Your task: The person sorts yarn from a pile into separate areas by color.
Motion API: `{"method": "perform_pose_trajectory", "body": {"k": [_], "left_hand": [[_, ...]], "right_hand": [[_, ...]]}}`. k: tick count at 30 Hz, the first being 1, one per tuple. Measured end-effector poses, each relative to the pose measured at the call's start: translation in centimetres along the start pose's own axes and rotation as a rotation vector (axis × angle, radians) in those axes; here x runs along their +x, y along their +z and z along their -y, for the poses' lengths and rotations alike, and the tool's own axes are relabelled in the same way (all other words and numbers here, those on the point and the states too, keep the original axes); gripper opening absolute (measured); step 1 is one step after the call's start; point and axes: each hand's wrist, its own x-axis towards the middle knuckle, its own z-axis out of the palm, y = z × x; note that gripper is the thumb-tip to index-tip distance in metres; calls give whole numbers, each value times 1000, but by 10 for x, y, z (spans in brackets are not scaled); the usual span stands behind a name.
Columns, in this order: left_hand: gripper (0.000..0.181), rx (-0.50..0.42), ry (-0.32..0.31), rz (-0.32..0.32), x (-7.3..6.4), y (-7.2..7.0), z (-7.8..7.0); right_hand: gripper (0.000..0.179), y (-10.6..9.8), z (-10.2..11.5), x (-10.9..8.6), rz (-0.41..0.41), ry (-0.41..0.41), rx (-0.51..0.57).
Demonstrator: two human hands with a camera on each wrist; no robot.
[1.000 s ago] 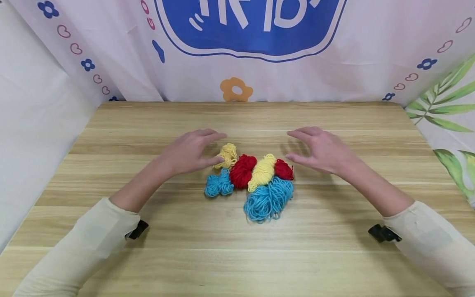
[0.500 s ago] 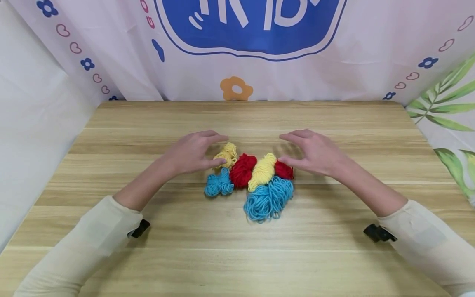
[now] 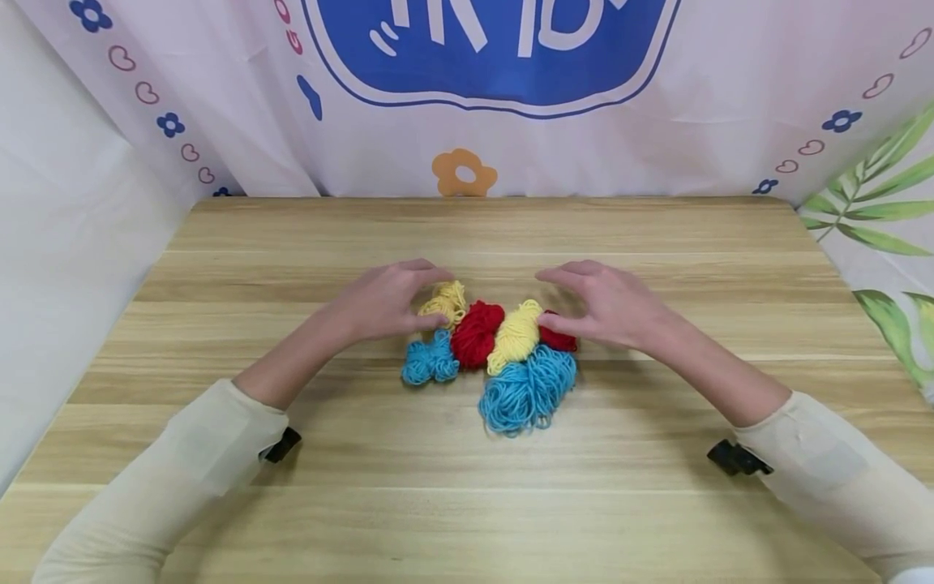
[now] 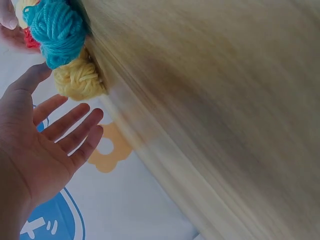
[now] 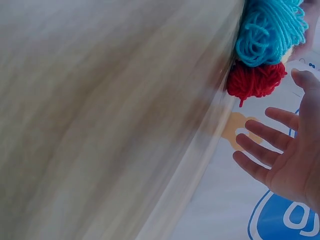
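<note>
Several small bundles of yarn lie together mid-table. In the head view these are a darker yellow bundle (image 3: 447, 302), a small blue one (image 3: 430, 358), a red one (image 3: 477, 334), a pale yellow one (image 3: 516, 334), a second red one (image 3: 560, 334) and a large blue one (image 3: 529, 391). My left hand (image 3: 383, 300) is at the left side, fingers spread and thumb near the darker yellow bundle. On the other side, my right hand (image 3: 613, 304) has its thumb over the second red bundle. Both wrist views show outstretched fingers with nothing held; whether the thumbs touch yarn I cannot tell.
The wooden table (image 3: 467, 503) reaches back to a white printed cloth (image 3: 379, 150) hanging behind it. Black clips (image 3: 280, 444) sit by the sleeve cuffs. A leaf-patterned cloth (image 3: 890, 212) hangs at the right.
My right hand has moved left, from beside the yarn to partly over the second red bundle. My left hand has shifted slightly right. The bundles stay in place.
</note>
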Motion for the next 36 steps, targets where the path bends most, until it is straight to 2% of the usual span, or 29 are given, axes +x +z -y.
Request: {"method": "perform_pose_trajectory", "body": {"k": [7, 20, 36], "left_hand": [[62, -12, -21, 13, 4, 2, 0], [39, -104, -23, -53, 9, 0, 8], [34, -119, -49, -114, 5, -5, 22]], "right_hand": [[68, 3, 6, 2, 16, -4, 8], [70, 5, 10, 4, 39, -30, 26], [71, 7, 12, 7, 36, -64, 26]]}}
